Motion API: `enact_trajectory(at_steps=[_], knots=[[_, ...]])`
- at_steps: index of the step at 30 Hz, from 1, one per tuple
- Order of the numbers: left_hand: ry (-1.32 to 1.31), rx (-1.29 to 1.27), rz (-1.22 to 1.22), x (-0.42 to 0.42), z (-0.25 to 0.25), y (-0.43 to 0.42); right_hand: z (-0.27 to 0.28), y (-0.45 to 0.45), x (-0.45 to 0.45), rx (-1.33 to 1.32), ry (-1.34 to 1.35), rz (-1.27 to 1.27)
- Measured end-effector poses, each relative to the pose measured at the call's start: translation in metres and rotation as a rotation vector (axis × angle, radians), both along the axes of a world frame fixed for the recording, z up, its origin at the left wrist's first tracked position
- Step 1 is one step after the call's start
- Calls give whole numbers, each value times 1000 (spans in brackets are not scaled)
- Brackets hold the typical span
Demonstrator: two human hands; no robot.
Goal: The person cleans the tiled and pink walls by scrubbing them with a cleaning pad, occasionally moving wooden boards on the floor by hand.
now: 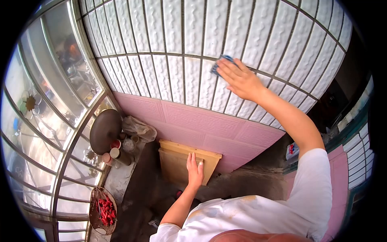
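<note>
A crumpled blue cloth (pixel 223 64) lies against the white ribbed tile wall (pixel 193 32), at a dark grout line. My right hand (pixel 242 80) presses it there, fingers stretched over the cloth and arm reaching up from the right. Lower down, my left hand (pixel 195 172) hangs in the air with fingers extended and nothing visible in it. Behind that hand, a light wooden box or board (pixel 173 161) stands at the foot of the pink tile band (pixel 193 117); whether the hand touches it I cannot tell.
On the left, a ledge below the barred window (pixel 60 97) bears a round dark pan or lid (pixel 105 131), several jars (pixel 121 155), a clear plastic bag (pixel 139 128) and a basket of red chili peppers (pixel 105 209). A dark opening lies beyond the wall's right edge.
</note>
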State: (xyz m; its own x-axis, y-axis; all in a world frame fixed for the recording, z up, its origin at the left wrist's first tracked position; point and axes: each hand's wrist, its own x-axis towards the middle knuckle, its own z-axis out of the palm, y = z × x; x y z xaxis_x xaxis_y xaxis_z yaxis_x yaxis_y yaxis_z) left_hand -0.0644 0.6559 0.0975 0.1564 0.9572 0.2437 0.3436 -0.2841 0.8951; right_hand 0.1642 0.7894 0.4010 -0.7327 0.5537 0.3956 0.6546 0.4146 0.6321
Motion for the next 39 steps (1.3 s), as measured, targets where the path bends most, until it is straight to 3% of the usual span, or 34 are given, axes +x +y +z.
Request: enact_trajectory(at_steps=[8, 14, 18, 24, 32, 39], knots=[[-75, 11, 275, -93, -18, 32, -3, 165, -193, 211, -189, 162], [-94, -51, 474, -153, -33, 41, 6, 255, -341, 321, -282, 42], [-90, -86, 500, -168, -34, 50, 8, 280, -384, 299, -239, 23], [-88, -45, 345, -143, -20, 74, -3, 243, -321, 249, -204, 166], [-89, 50, 90, -58, 8, 79, -22, 131, -139, 127, -62, 282], [-62, 28, -74, 27, 13, 27, -12, -14, 42, 170, -4, 33]])
